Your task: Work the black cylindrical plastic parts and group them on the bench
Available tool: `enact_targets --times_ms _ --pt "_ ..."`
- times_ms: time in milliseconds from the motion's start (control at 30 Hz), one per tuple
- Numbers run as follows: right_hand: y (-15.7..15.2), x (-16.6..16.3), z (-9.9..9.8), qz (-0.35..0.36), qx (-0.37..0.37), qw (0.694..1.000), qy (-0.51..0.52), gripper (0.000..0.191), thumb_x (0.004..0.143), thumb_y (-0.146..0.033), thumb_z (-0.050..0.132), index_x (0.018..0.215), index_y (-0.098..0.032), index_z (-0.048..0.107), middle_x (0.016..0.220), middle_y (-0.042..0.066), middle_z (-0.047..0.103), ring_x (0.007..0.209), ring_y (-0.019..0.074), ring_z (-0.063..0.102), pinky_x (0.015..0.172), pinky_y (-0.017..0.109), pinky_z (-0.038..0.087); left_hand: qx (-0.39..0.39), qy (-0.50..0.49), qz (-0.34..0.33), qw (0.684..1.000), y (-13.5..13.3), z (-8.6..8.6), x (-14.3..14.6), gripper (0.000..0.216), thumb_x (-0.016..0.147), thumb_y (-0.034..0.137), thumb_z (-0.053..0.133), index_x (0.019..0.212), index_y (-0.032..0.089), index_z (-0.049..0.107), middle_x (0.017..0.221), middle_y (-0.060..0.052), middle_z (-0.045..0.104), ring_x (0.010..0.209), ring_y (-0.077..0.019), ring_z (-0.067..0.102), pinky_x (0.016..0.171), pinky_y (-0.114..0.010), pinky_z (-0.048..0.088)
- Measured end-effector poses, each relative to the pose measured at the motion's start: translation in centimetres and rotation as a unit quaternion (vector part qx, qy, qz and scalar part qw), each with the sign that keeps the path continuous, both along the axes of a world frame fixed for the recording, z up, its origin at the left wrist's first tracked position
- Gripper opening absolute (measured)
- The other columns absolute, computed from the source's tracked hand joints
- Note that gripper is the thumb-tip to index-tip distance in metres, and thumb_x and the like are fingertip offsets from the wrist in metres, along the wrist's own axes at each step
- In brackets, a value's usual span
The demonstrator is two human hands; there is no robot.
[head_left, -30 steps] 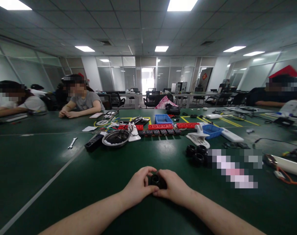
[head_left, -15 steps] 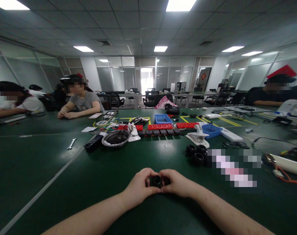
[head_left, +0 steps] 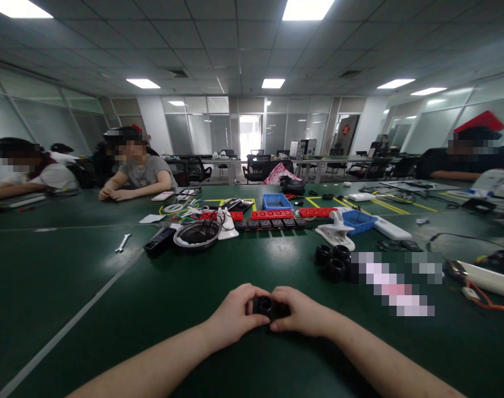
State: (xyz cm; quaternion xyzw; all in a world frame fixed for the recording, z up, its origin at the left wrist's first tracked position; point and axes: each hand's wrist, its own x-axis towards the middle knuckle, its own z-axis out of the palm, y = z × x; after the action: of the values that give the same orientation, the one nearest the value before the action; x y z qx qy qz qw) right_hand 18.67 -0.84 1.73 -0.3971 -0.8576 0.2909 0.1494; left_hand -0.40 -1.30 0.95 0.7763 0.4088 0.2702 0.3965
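Observation:
Both my hands meet low at the centre of the green table, pinching one small black round fitting with a hole through it. My left hand grips its left side with curled fingers. My right hand closes on its right side. Three more black round fittings lie in a cluster on the table, ahead and to the right of my hands.
Further out lie a metal bowl, a wrench, red and black power strips, blue bins, a white clamp and cables. Other people sit at the far left and right.
My fingers have shifted slightly around the black fitting, which has turned a little between them; both hands stay in the same spot.

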Motion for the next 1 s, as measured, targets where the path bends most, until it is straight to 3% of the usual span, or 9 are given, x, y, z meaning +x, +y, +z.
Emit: enact_targets --times_ms 100,200,400,500,667,800,900,1000 --pt "0.4 0.3 -0.2 -0.011 -0.048 0.999 0.019 0.018 0.063 -0.016 0.070 0.077 -0.016 0.059 0.072 -0.004 0.051 0.066 0.0119 0.049 0.058 0.020 0.036 -0.027 -0.028 -0.018 0.999 0.1 0.1 -0.1 0.038 0.065 0.014 0.067 0.101 0.021 0.058 0.083 0.002 0.048 0.056 -0.0079 0.041 0.053 -0.019 0.035" --pt "0.4 -0.1 -0.6 -0.053 -0.052 0.997 0.011 0.021 0.059 -0.019 0.073 0.070 -0.016 0.055 0.066 -0.005 0.049 0.062 0.0106 0.047 0.053 0.019 0.033 -0.032 -0.035 -0.013 0.999 0.1 -0.1 0.1 0.032 0.064 0.016 0.069 0.094 0.019 0.060 0.080 0.003 0.047 0.056 -0.0076 0.041 0.052 -0.018 0.034" --pt "-0.7 -1.8 -1.1 -0.132 0.089 0.983 -0.096 0.028 0.064 -0.040 0.067 0.070 -0.016 0.054 0.069 0.001 0.055 0.064 0.0156 0.049 0.054 0.024 0.033 -0.027 -0.020 0.070 0.997 -0.1 -0.7 0.6 0.031 0.061 0.014 0.069 0.089 0.015 0.055 0.068 0.006 0.043 0.053 -0.0085 0.040 0.049 -0.019 0.031" --pt "-1.1 -2.1 -0.9 -0.146 0.105 0.978 -0.108 0.031 0.065 -0.042 0.066 0.076 -0.015 0.055 0.076 0.005 0.057 0.071 0.0191 0.051 0.060 0.027 0.036 -0.015 -0.018 0.079 0.997 -0.2 -0.7 0.7 0.029 0.062 0.014 0.068 0.088 0.016 0.054 0.068 0.006 0.044 0.053 -0.0089 0.041 0.049 -0.020 0.032" --pt "-0.8 -1.1 -0.1 -0.068 0.065 0.994 -0.051 0.046 0.058 -0.038 0.074 0.095 -0.017 0.056 0.089 0.004 0.057 0.082 0.0205 0.051 0.069 0.028 0.038 -0.030 -0.027 0.029 0.999 0.2 -0.1 0.3 0.028 0.064 0.015 0.068 0.089 0.016 0.055 0.071 0.005 0.045 0.055 -0.0085 0.042 0.051 -0.019 0.035" --pt "0.0 0.0 0.2 -0.001 0.014 1.000 -0.028 0.025 0.064 -0.025 0.071 0.085 -0.016 0.061 0.080 0.000 0.055 0.077 0.0166 0.050 0.066 0.025 0.038 -0.036 -0.033 -0.014 0.999 0.3 0.2 -0.1 0.030 0.063 0.013 0.069 0.090 0.016 0.057 0.077 0.004 0.046 0.058 -0.0079 0.042 0.051 -0.018 0.035" --pt "0.3 0.3 -0.1 0.002 -0.011 1.000 -0.013 0.018 0.064 -0.019 0.070 0.078 -0.016 0.060 0.073 -0.003 0.053 0.069 0.0131 0.050 0.060 0.021 0.035 -0.044 -0.019 -0.027 0.998 0.1 0.4 -0.1 0.032 0.062 0.013 0.069 0.092 0.016 0.057 0.076 0.004 0.046 0.059 -0.0084 0.043 0.051 -0.018 0.035" --pt "0.2 -0.1 -0.7 -0.043 -0.009 0.999 -0.027 0.027 0.058 -0.029 0.074 0.074 -0.016 0.057 0.070 -0.003 0.053 0.065 0.0124 0.048 0.054 0.020 0.032 -0.046 -0.014 -0.022 0.999 -0.1 0.4 0.1 0.032 0.062 0.016 0.070 0.091 0.017 0.057 0.075 0.004 0.046 0.058 -0.0086 0.042 0.051 -0.018 0.034"
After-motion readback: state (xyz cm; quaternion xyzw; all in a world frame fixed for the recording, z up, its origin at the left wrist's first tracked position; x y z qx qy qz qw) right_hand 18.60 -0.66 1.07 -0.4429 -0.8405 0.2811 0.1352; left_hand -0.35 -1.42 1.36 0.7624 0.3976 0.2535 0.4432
